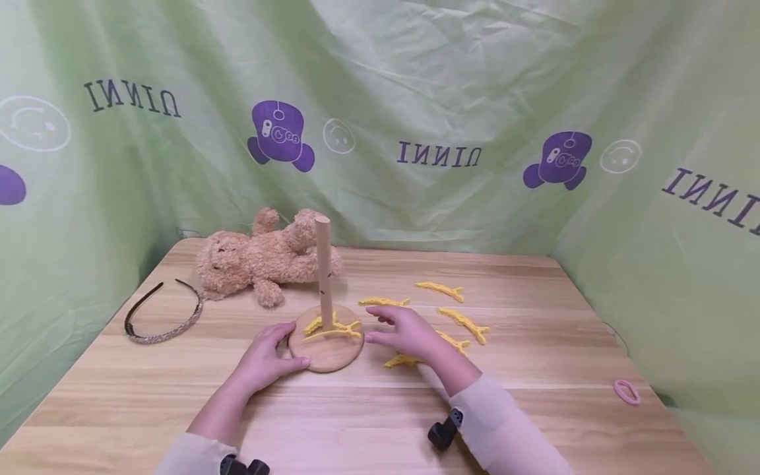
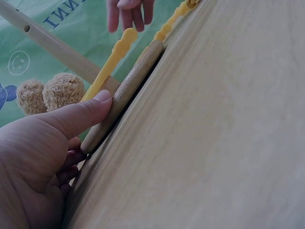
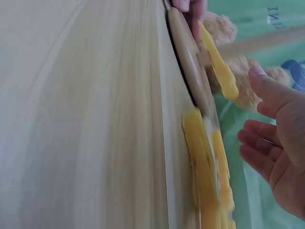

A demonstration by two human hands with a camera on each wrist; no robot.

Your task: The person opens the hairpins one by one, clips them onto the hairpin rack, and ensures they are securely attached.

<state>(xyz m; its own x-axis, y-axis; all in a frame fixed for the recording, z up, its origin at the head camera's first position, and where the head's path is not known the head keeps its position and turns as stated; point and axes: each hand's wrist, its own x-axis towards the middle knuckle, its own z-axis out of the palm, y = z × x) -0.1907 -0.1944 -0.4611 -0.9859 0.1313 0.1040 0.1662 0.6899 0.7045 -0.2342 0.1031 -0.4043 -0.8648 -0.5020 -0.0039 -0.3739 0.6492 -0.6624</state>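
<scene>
Wooden base point(image 1: 329, 357), head view: left hand point(image 1: 265, 359) grips its rim; right hand point(image 1: 410, 333) empty, fingers wide, near loose yellow pieces point(image 1: 465, 321); others sit by the post point(image 1: 324, 277). Left wrist: thumb over rim, brace firmly. Right wrist: fingers parted; avoid knocking the post.

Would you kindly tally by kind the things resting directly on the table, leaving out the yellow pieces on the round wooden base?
Yellow pieces: 5 visible
Wooden stand: 1
Plush bear: 1
Headband: 1
Pink ring: 1
Total: 9 in view
</scene>
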